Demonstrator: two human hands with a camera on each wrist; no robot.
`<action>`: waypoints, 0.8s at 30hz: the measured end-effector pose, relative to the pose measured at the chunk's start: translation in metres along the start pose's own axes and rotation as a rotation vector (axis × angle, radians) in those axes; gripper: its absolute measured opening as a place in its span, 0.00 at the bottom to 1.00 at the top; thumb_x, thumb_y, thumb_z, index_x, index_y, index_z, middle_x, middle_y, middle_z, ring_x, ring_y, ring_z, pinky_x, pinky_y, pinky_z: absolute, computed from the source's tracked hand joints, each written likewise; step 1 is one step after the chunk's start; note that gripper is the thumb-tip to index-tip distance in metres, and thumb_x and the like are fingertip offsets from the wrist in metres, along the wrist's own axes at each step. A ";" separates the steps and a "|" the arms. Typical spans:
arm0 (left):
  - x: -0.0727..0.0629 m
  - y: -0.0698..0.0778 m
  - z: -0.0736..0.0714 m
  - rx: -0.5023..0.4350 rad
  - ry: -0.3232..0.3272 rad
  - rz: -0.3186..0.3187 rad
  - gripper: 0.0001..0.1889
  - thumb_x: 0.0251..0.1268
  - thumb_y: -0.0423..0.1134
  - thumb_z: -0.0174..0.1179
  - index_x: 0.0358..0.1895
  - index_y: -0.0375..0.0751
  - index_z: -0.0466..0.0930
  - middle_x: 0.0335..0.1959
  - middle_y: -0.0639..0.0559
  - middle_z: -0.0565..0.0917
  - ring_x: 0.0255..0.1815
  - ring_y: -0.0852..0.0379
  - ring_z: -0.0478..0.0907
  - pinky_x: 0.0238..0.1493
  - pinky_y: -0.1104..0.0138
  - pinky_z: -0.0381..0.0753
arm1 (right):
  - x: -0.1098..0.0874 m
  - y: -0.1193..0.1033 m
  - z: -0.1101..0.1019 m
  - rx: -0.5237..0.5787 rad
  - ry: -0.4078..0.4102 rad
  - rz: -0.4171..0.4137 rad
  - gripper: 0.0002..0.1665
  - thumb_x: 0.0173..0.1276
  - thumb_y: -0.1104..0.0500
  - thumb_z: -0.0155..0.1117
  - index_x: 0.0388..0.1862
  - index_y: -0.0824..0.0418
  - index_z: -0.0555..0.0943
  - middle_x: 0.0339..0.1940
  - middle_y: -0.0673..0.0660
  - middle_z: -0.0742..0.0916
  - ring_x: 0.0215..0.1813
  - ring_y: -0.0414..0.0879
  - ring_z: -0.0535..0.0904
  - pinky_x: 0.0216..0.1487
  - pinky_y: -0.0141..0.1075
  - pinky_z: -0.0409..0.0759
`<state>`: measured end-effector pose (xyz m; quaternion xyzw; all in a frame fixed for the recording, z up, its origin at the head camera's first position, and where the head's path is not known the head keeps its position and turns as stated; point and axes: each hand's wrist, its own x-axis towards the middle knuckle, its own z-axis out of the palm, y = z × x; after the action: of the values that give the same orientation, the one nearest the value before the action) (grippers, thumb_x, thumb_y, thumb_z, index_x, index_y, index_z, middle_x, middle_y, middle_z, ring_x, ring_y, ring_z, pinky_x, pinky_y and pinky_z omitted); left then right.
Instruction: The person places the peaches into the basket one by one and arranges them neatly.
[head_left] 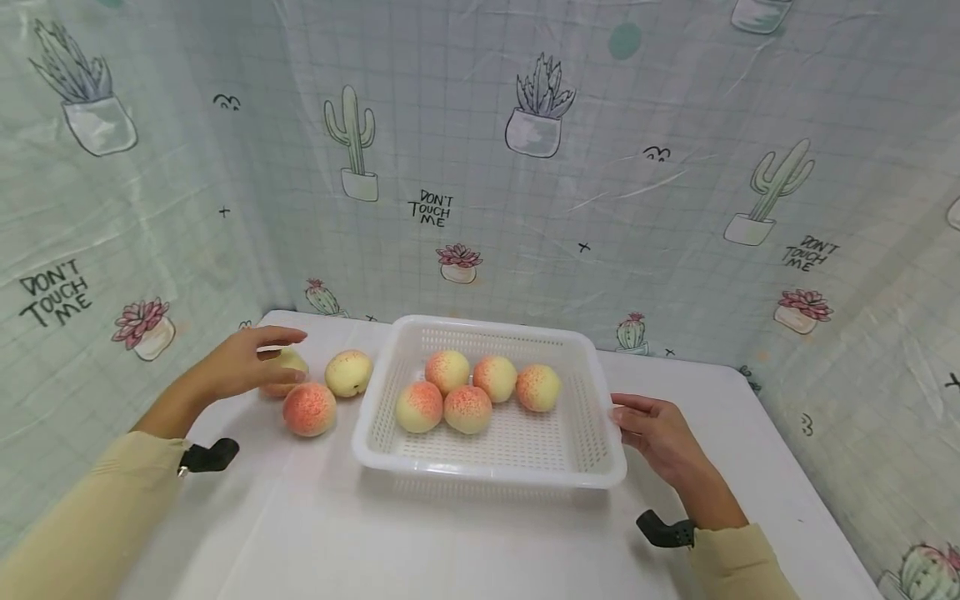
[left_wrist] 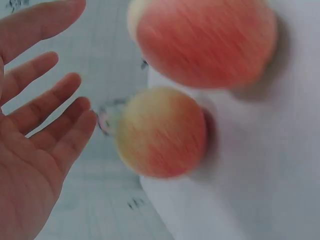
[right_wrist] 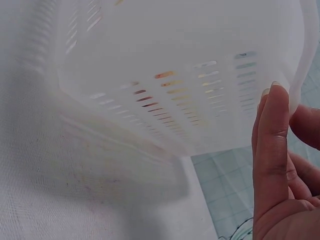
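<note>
My left hand (head_left: 243,362) hovers over the peaches at the left of the table, its fingers apart and holding nothing. It partly hides one yellow-and-red peach (head_left: 291,364). A redder peach (head_left: 309,409) lies just in front of that one, and a pale yellow peach (head_left: 348,372) sits beside the basket. In the left wrist view, a round peach (left_wrist: 162,132) is a short way from the fingertips. My right hand (head_left: 660,433) pinches the right rim of a white plastic basket (head_left: 495,475), fingers against its outer wall. Several peaches (head_left: 468,409) lie inside, toward the back and left.
A white table (head_left: 390,542) carries everything. Behind it and at both sides hangs a pale curtain (head_left: 480,167) printed with cacti and lettering. Black straps with small camera mounts (head_left: 210,456) are on both wrists.
</note>
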<state>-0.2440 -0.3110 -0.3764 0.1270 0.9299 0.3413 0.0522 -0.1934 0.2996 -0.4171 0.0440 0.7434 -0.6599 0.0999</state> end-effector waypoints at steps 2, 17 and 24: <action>-0.006 -0.017 -0.001 0.012 0.032 -0.038 0.41 0.66 0.51 0.72 0.75 0.32 0.68 0.76 0.28 0.68 0.74 0.24 0.67 0.72 0.36 0.74 | 0.000 0.000 -0.001 0.006 0.000 0.004 0.36 0.75 0.55 0.69 0.74 0.72 0.70 0.47 0.40 0.90 0.48 0.39 0.88 0.51 0.30 0.89; 0.001 -0.071 0.027 -0.046 0.049 -0.218 0.54 0.68 0.58 0.68 0.83 0.30 0.48 0.77 0.19 0.60 0.73 0.22 0.64 0.69 0.31 0.73 | -0.001 0.005 -0.002 0.038 -0.010 -0.021 0.33 0.75 0.57 0.68 0.72 0.72 0.72 0.46 0.40 0.91 0.48 0.39 0.89 0.51 0.30 0.89; 0.006 -0.072 0.033 -0.012 0.101 -0.250 0.56 0.65 0.62 0.69 0.81 0.28 0.51 0.74 0.20 0.64 0.70 0.24 0.68 0.68 0.32 0.75 | 0.001 0.005 -0.002 0.039 -0.017 -0.032 0.31 0.76 0.57 0.67 0.72 0.70 0.74 0.47 0.40 0.91 0.48 0.40 0.89 0.52 0.31 0.89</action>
<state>-0.2584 -0.3415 -0.4483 -0.0075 0.9377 0.3439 0.0481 -0.1933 0.3020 -0.4216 0.0287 0.7302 -0.6760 0.0948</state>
